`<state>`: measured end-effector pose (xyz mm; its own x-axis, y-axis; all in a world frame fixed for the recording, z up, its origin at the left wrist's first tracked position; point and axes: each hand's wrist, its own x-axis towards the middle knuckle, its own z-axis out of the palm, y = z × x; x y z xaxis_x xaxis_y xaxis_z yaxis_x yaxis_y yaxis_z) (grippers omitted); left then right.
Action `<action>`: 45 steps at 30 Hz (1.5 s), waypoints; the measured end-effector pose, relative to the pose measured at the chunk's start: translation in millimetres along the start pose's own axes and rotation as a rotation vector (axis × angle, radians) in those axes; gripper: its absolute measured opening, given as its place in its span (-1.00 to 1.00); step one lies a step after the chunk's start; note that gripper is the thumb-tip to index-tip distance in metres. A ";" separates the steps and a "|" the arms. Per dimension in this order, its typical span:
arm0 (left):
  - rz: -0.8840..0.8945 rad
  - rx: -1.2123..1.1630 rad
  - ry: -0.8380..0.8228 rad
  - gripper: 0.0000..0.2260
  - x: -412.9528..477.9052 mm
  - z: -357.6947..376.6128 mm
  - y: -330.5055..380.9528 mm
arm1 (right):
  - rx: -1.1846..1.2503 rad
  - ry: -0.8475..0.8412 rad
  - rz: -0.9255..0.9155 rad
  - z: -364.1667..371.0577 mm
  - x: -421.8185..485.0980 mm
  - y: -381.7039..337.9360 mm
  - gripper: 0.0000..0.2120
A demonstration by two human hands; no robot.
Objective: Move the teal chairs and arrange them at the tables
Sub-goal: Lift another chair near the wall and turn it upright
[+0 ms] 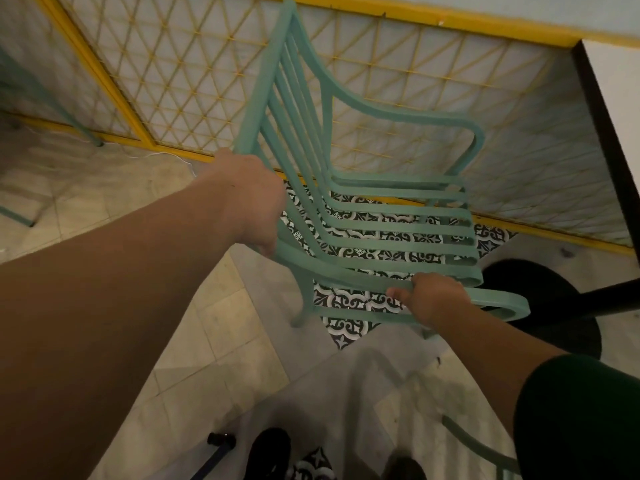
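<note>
Now: chair (398, 230) held at back and arm

Squarely in the middle of the frame, the teal chair is seen from above. Its slatted back runs toward the top centre and its slatted seat toward the right. The left grip (249, 199) is wrapped round the near upright of the back, left of centre, with the fingers curled out of sight behind the bar. The right grip (433, 299) is closed round the near armrest, lower right of centre (only the thumb tip shows past the rail). The chair sits tilted in the frame; whether its feet touch the floor I cannot tell.

Under the seat lie black-and-white patterned tiles (349, 299), with plain pale tiles to the left. A yellow lattice screen (173, 81) runs across the top, beyond the chair. At the right edge a white-topped desk (623, 91) with a dark rim stands near the chair's far arm. Its round black base (519, 278) lies just beside the held armrest. Part of another teal frame (478, 445) shows at lower right, and dark shoes (270, 452) at the bottom.
</note>
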<state>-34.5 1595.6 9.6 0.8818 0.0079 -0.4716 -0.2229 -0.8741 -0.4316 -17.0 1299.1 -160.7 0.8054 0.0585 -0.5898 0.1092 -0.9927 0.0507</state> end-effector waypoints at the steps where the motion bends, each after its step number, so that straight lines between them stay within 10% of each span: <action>1: 0.002 0.006 -0.002 -0.61 1.2 -2.1 -0.5 | 0.000 0.005 0.001 0.2 1.1 -0.3 -0.36; 12: 0.019 -0.043 0.047 -0.66 6.5 -2.5 -6.8 | 0.050 0.037 -0.030 -3.8 -9.5 0.0 -0.39; 17: 0.009 -0.368 0.326 -0.15 -5.2 8.8 -12.3 | 0.495 -0.026 -0.100 -32.4 -84.2 -0.1 -0.36; 24: -0.011 -1.016 0.209 -0.29 -86.1 -14.2 -12.7 | 0.729 0.039 -0.049 -99.8 -182.5 8.1 -0.38; 45: 0.045 -0.613 0.301 -0.44 -85.2 -93.0 -149.4 | 0.801 0.035 -0.203 -217.7 -210.1 -30.4 -0.41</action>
<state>-37.7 1680.3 185.8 0.9741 -0.0928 -0.2061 -0.0649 -0.9883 0.1383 -62.7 1339.9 137.2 0.8340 0.2344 -0.4995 -0.1835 -0.7360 -0.6516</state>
